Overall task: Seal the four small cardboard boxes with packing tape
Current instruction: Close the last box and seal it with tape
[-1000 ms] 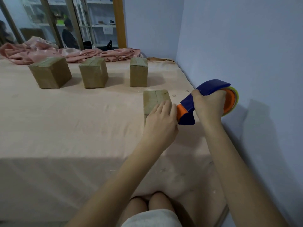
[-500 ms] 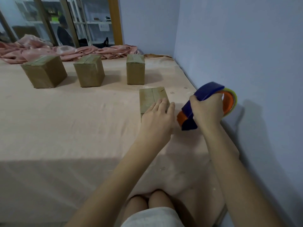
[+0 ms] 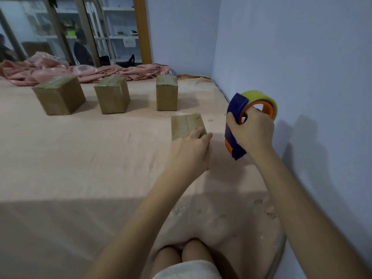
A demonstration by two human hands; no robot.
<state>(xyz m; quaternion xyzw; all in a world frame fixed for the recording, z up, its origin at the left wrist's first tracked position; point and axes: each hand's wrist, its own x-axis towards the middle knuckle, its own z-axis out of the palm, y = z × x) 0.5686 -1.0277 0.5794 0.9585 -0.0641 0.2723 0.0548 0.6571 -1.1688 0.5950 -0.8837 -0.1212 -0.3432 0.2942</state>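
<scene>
On pink cloth point(image 3: 80, 158): left hand point(image 3: 189, 152) flat atop cardboard box point(image 3: 186, 124); right hand point(image 3: 252, 131) grips plastic dispenser point(image 3: 234, 125).

Four small brown cardboard boxes are sitting on the bed. Three are standing in a row toward the far edge: the left box point(image 3: 59, 95), the middle box point(image 3: 112, 94) and the right box point(image 3: 167, 93), tape glinting on their tops. The near box point(image 3: 186, 125) is sitting closer, toward the right edge, its closed top flaps showing a centre seam.
</scene>
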